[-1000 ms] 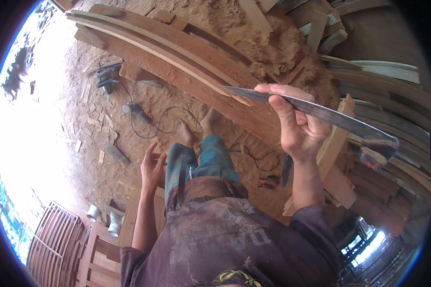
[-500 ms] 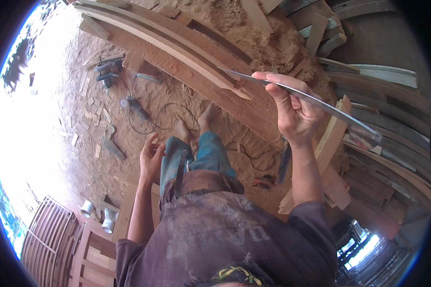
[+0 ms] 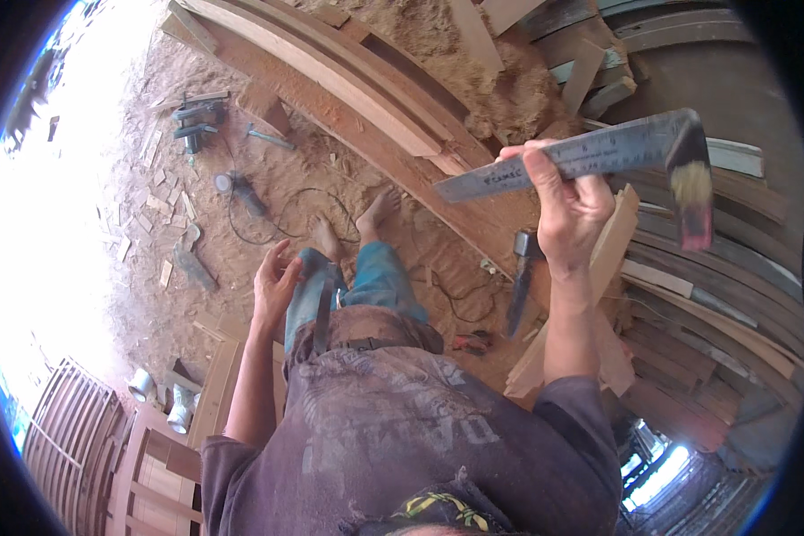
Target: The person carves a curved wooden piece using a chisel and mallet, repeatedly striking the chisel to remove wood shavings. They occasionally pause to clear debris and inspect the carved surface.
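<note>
The right hand (image 3: 573,214) pinches a grey steel L-shaped square (image 3: 634,149), its long axis running left from the grip toward a reddish-brown wooden plank (image 3: 478,223).

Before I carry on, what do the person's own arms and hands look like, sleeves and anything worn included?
The left hand and right hand are both ungloved, with no watch or bracelet visible. The forearms are uncovered, slender and tapering to the wrists. The short, loose sleeves are dark purplish-brown, matching the shirt.
</note>
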### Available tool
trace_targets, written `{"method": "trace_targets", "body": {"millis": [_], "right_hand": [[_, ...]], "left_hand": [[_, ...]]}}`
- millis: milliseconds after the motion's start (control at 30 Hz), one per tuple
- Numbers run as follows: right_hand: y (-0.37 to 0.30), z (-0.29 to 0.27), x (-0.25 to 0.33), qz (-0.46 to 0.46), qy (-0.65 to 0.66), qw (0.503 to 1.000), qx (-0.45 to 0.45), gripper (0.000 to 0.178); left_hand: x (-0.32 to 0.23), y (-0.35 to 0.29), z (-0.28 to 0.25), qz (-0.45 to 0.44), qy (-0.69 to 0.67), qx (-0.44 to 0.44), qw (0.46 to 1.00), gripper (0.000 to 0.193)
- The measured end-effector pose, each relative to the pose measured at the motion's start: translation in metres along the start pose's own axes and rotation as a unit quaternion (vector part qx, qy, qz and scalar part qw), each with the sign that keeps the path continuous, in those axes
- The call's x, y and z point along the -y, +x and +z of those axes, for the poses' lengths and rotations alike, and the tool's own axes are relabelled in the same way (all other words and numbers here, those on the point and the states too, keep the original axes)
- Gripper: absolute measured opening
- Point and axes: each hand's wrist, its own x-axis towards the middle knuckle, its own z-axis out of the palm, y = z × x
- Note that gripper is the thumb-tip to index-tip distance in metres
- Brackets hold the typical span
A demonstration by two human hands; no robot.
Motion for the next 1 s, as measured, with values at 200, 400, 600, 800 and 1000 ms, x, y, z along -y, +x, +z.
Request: {"method": "trace_targets", "body": {"millis": [200,400,600,800,1000], "right_hand": [[0.01,0.017,-0.004,-0.038,-0.03,0.997,-0.058,0.016],[0.017,0.026,-0.001,0.001,-0.016,0.998,-0.067,0.017],[0.03,0.036,0.006,0.012,-0.063,0.995,-0.082,0.022],[0.032,0.036,-0.007,0.01,-0.096,0.995,-0.041,0.022],[0.033,0.036,-0.011,0.026,-0.109,0.993,-0.043,0.023]], "left_hand": [[0.013,0.002,-0.002,0.011,-0.013,-0.007,1.0,0.054],[0.039,0.002,-0.006,0.017,-0.052,-0.015,0.998,0.054],[0.083,-0.003,0.0,-0.002,-0.125,-0.035,0.991,0.052],[0.116,-0.011,-0.005,-0.018,-0.159,-0.065,0.985,0.049],[0.136,-0.018,-0.021,-0.06,-0.194,-0.091,0.975,0.049]]}}
